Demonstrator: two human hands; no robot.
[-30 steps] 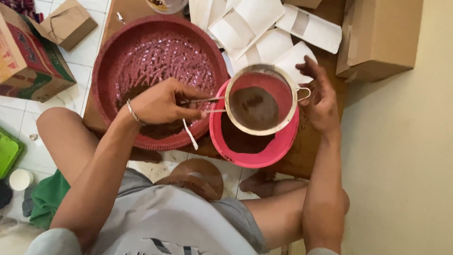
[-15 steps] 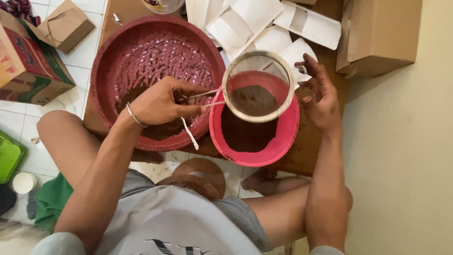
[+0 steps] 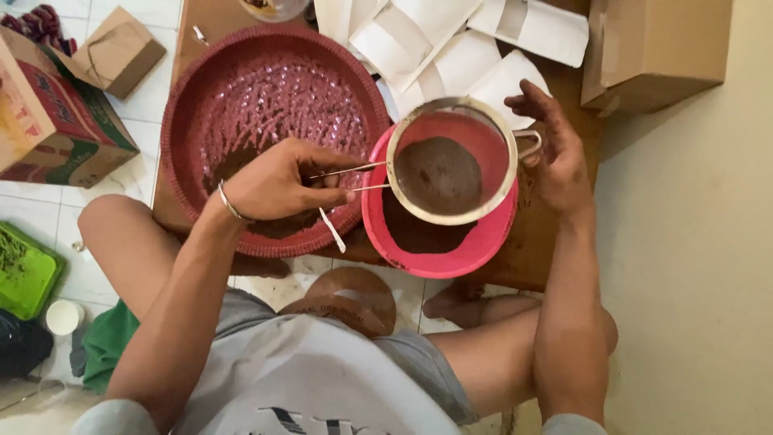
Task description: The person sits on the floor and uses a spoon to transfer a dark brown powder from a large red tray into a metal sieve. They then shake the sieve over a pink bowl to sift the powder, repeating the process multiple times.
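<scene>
One metal sieve (image 3: 451,161), one pink bowl (image 3: 439,242), one big dark-red round tray (image 3: 274,105), all mid-frame. I counted three cardboard boxes: two upper left, one upper right (image 3: 656,44). White paper pouches (image 3: 451,48) lay top centre, too overlapped for an exact count. One green tray (image 3: 24,270) and one white cup (image 3: 63,316) sat at the left edge.

Left hand (image 3: 278,181) was closed, fingers clamped on the sieve's wire handle; a white stick (image 3: 332,229) poked out below it, grip on that I couldn't tell. Right hand (image 3: 555,149) was loosely open, fingers spread, palm against the sieve's far rim by the hook, clamped on nothing.

Sieve sat over the pink bowl, brown powder heaped in the mesh, more powder in the bowl beneath.

Versus half a second earlier: sieve sat slightly lower over the bowl and the right hand had come in against the rim. Left grip unchanged.
</scene>
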